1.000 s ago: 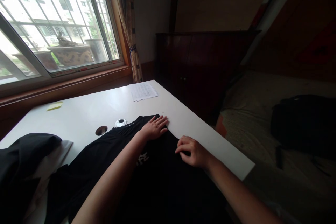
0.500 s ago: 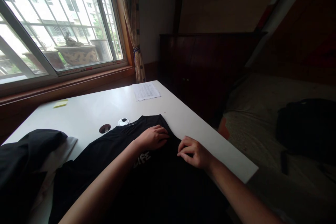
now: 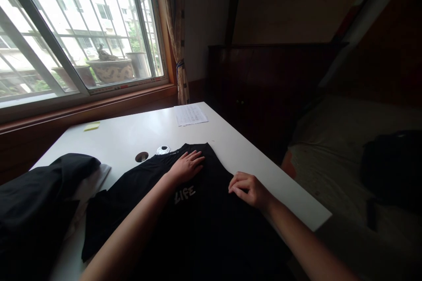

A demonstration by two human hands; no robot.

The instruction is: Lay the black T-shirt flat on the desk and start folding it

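Note:
A black T-shirt (image 3: 201, 224) with white lettering lies spread on the white table (image 3: 132, 136). My left hand (image 3: 186, 167) rests flat on the shirt near its collar, fingers stretched out. My right hand (image 3: 249, 189) lies on the shirt's right side close to the table edge. Its fingers are curled and pressed on the cloth, and I cannot make out whether they pinch a fold.
A heap of dark clothes (image 3: 36, 202) lies at the left. A printed sheet (image 3: 190, 114) and a yellow note (image 3: 92, 126) lie near the window. A cable hole (image 3: 141, 156) and its cap (image 3: 163, 149) sit beyond the collar. To the right is a bed with a black bag (image 3: 392, 167).
My left hand curled on the cloth, then flattened again slightly further left on the collar area. The right hand barely moved. The view shifted right, so everything sits further right.

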